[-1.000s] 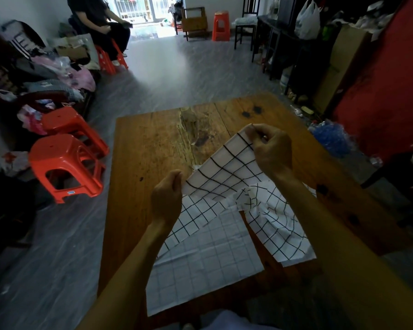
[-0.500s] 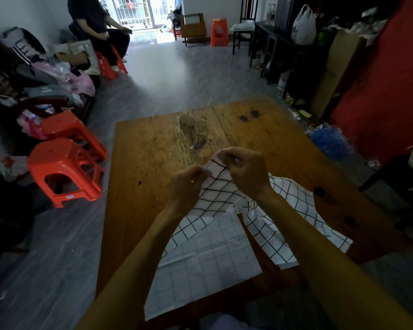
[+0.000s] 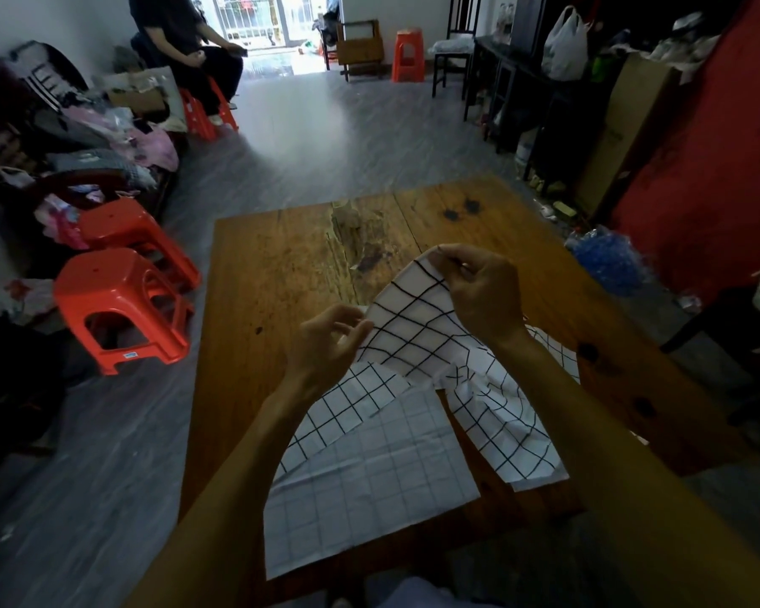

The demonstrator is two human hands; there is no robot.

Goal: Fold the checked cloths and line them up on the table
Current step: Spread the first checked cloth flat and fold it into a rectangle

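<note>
step in hand looks like opening out one white black-checked cloth to find its edge, before any fold. right hand pinches the cloth's top corner, raised over the middle of the brown wooden worktop. left hand grips the same edge lower down with thumb and curled fingers. rest of the cloth hangs crumpled toward the near right edge. a paler checked cloth lies flat at the near edge. next move probably needs the edge pulled taut, corners matched.

A lived-in home room, probably a living room. Plastic stools, heaped clothes, a worn wooden table.
</note>
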